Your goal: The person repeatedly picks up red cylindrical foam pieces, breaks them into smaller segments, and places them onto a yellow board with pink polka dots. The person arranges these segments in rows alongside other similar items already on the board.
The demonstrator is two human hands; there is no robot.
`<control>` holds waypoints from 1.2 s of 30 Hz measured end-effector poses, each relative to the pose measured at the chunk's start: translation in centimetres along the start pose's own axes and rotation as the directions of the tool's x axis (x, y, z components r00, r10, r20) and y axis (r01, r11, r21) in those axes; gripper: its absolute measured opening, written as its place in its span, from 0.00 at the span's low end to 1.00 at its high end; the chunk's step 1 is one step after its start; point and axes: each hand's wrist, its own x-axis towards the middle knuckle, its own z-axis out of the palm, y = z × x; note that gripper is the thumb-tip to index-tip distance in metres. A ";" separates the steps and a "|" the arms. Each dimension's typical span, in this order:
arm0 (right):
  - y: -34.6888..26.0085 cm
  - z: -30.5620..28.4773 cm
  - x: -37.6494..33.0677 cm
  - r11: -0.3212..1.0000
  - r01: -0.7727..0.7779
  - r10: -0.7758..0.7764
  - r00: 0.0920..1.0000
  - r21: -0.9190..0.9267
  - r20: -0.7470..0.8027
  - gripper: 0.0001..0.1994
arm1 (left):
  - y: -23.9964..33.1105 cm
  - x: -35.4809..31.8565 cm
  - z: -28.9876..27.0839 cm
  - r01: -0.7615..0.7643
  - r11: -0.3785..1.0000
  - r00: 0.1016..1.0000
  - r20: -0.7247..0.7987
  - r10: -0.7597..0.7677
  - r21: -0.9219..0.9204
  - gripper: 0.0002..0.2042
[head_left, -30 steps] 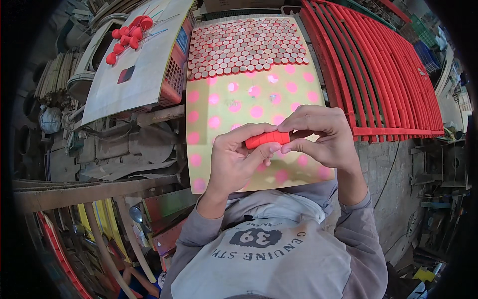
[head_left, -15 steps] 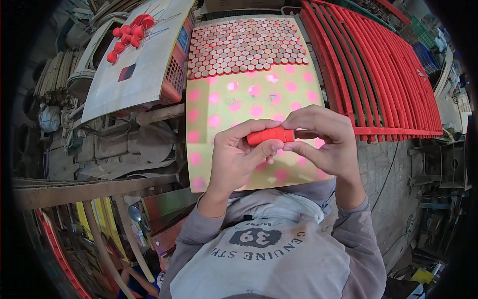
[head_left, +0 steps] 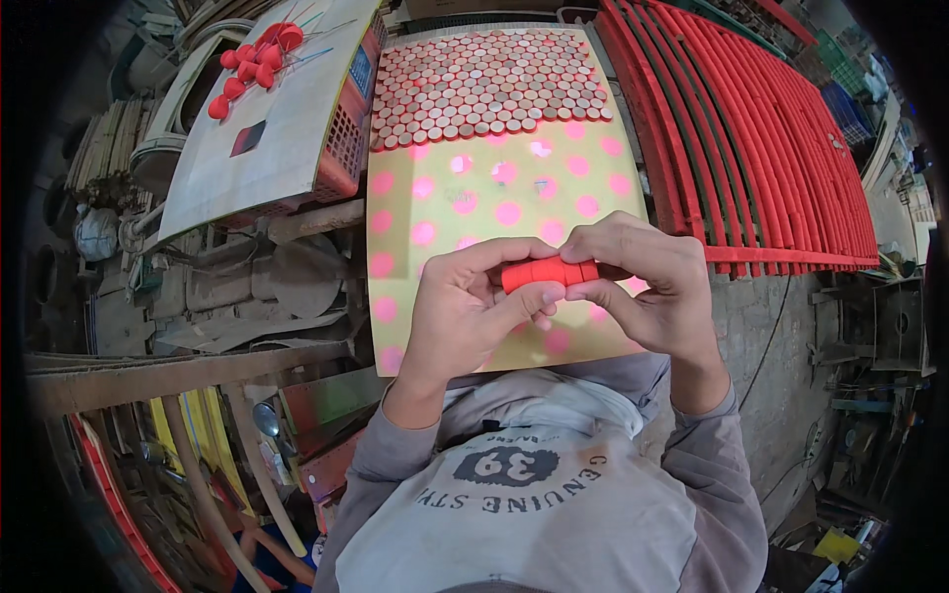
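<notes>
Above the near part of a yellow board point(head_left: 400, 212) dotted with pink circles, I hold a short red cylinder point(head_left: 542, 273) lying sideways, with bands across it like a stack of short round pieces. My left hand point(head_left: 463, 308) is closed round its left end, thumb below and forefinger above. My right hand point(head_left: 647, 269) pinches the right end between thumb and fingers; the end face is hidden. On the far half of the board, round pieces point(head_left: 465, 89) with pale tops and red sides stand in tight rows.
At the left, a pale sheet point(head_left: 213, 173) lies over red plastic crates point(head_left: 341, 158) and carries several red rounded pieces point(head_left: 262, 64) on thin sticks. Red slatted racks point(head_left: 761, 138) stand at the right. A wooden rail point(head_left: 188, 381) runs along my left side.
The red cylinder has shifted slightly right and sits more level. My fingers have moved a little on it, and its right end looks redder. The board appears slightly higher in view.
</notes>
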 end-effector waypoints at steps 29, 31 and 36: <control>-0.2 -0.2 -1.0 0.997 0.054 -0.052 0.998 -0.053 0.041 0.17 | -1.6 0.0 -0.2 0.028 0.999 0.997 0.074 -0.030 0.027 0.14; -0.1 -0.1 -1.0 0.998 0.036 -0.033 0.998 -0.059 0.049 0.17 | -1.7 0.0 -0.3 0.038 0.999 0.997 0.063 -0.037 -0.020 0.14; 0.2 0.7 -1.2 0.993 0.095 -0.096 0.995 -0.073 -0.007 0.17 | -2.3 0.2 -0.7 0.069 0.987 0.996 0.064 -0.060 -0.142 0.14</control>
